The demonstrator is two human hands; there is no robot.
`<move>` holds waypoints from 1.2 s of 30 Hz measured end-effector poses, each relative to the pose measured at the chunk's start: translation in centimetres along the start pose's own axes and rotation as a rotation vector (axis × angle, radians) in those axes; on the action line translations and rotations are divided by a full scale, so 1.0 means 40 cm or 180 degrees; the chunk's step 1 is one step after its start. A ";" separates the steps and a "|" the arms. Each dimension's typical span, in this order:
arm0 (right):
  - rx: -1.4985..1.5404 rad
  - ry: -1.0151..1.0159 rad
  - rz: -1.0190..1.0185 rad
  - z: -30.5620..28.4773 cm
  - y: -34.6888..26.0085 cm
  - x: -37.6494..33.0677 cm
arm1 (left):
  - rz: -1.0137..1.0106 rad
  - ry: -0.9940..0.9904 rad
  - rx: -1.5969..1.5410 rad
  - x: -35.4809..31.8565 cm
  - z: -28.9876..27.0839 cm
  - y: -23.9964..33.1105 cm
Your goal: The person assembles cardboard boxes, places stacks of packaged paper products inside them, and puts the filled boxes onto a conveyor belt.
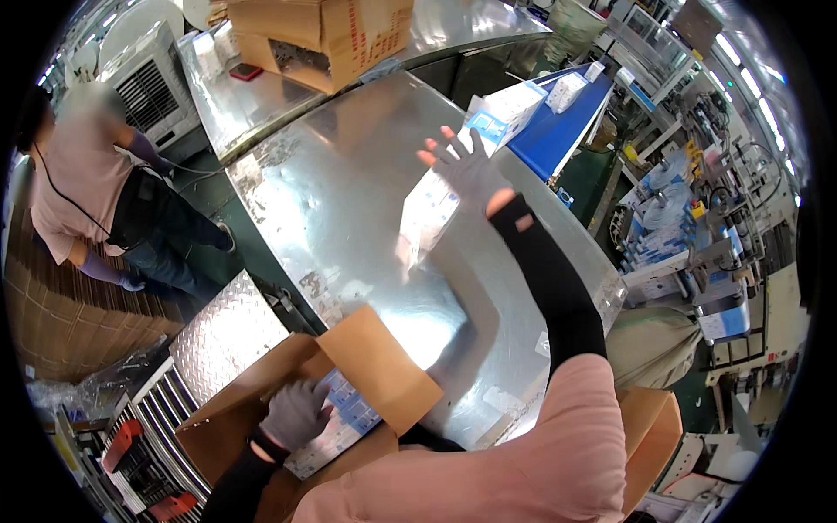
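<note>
My left hand (296, 416), in a grey glove, reaches into an open cardboard box (381, 370) at the lower left. Its fingers are curled over white-and-blue cartons (353, 407) inside, partly hiding them. My right hand (471, 170), gloved in grey with bare fingertips, is stretched out over the metal table, fingers spread and holding nothing. Under and beside it lies a row of white-and-blue cartons (423, 212), slightly blurred at the near end. More cartons (516, 103) stand just beyond that hand, at the end of a blue conveyor belt (545, 141).
The shiny metal table (349, 166) fills the middle. A large cardboard box (327, 35) stands at its far side. On the left, a person (105, 174) stands beside stacked flat cardboard (78, 322). A roller conveyor (166, 418) runs at lower left; machinery (689, 209) lines the right.
</note>
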State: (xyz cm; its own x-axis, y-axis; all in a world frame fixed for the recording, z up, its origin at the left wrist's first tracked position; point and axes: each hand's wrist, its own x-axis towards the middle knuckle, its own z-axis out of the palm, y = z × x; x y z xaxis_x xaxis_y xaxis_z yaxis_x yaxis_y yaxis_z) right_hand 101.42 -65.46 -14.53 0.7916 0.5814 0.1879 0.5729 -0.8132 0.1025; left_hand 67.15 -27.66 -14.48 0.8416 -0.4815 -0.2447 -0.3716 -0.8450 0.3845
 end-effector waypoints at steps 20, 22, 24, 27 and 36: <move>0.0046 -0.0571 0.0815 0.107 0.065 0.278 | 0.0028 0.0517 0.1476 0.656 -0.139 -0.013; 0.0618 -0.0444 0.1164 0.098 0.048 0.198 | 0.0145 0.0416 0.1472 0.673 -0.140 -0.003; 0.0831 -0.0542 0.1198 0.077 0.035 0.096 | 0.0104 0.0366 0.1615 0.670 -0.142 0.006; 0.1478 -0.0634 0.2110 0.012 0.007 -0.096 | 0.0319 0.0809 0.1489 0.603 -0.124 0.041; 0.4202 0.0225 0.3715 0.004 -0.058 -0.417 | 0.1047 0.3304 -0.0894 -0.005 -0.361 0.266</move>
State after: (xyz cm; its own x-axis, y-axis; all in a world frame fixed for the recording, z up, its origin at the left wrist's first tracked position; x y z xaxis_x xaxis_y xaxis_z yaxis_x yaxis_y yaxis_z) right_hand 86.93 -73.25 -18.06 0.8867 -0.2657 -0.3784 -0.4317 -0.1824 -0.8834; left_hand 68.69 -33.20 2.53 0.6864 -0.1336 0.7149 -0.6445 -0.5671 0.5129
